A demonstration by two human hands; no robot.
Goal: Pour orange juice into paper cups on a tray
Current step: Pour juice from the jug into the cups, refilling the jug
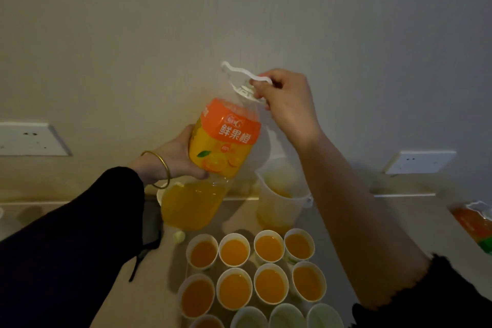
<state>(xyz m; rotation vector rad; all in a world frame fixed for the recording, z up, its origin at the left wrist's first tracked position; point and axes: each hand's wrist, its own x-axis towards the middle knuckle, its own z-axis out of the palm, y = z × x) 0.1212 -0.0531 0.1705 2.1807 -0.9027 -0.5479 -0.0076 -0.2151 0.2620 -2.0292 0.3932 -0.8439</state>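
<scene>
Pale wall [239, 8] backs the surface [415, 210], where filled paper cups [234, 250] crowd its near edge. Above them, your left hand [175, 157] keeps its grip wrapped round the tilted orange juice bottle [226, 138], carrying its weight. Your right hand [287, 104] pinches the white neck handle [255, 78], probably to steer the mouth.

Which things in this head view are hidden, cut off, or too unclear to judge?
- Head view: the right hand covers the mouth of the orange juice bottle; cap on or off cannot be told.
- Head view: the bottom edge cuts the nearest paper cups; their fill is unclear.
- Head view: the right edge cuts the orange packet.
</scene>
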